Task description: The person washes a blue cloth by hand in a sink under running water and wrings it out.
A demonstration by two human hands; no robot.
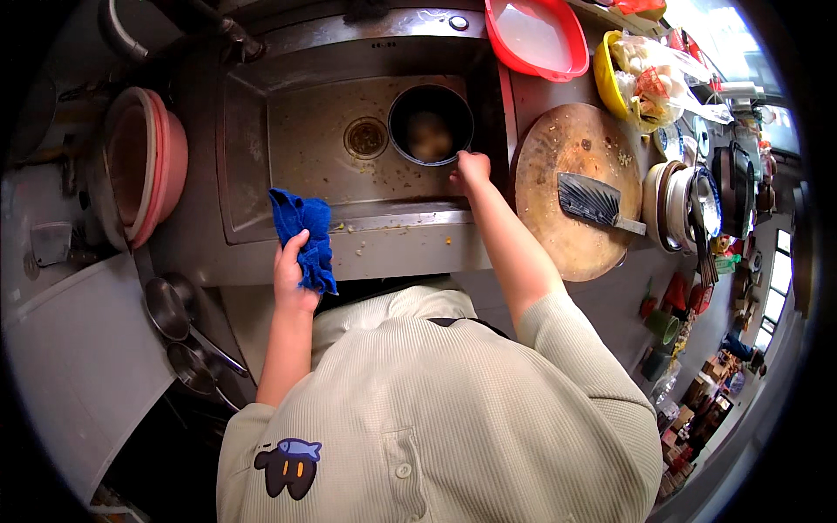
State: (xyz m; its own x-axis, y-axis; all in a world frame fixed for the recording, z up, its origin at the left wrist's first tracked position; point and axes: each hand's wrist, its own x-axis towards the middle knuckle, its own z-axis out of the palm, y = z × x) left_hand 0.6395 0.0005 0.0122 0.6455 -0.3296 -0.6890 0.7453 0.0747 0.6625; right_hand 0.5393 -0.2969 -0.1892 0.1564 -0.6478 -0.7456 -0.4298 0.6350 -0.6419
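In my left hand (292, 275) is a bunched blue cloth (305, 228), held beside the sink's near edge. My right hand (471, 170) is closed on the near rim of a dark round pot (397, 98). Inside the pot is something pale and blurred that I cannot make out. The pot is in the right part of the metal sink (305, 157), next to the round drain (365, 138). Small bits of food lie on the sink floor and along its front ledge (392, 248).
To the right, a cleaver (589, 199) lies on a round wooden chopping board (558, 157). Behind it stand a red basin (580, 57) and a yellow bowl (608, 74) with bagged garlic. Pink basins (174, 166) stand left of the sink, near a faucet (240, 37). Stacked bowls (663, 205) are at far right.
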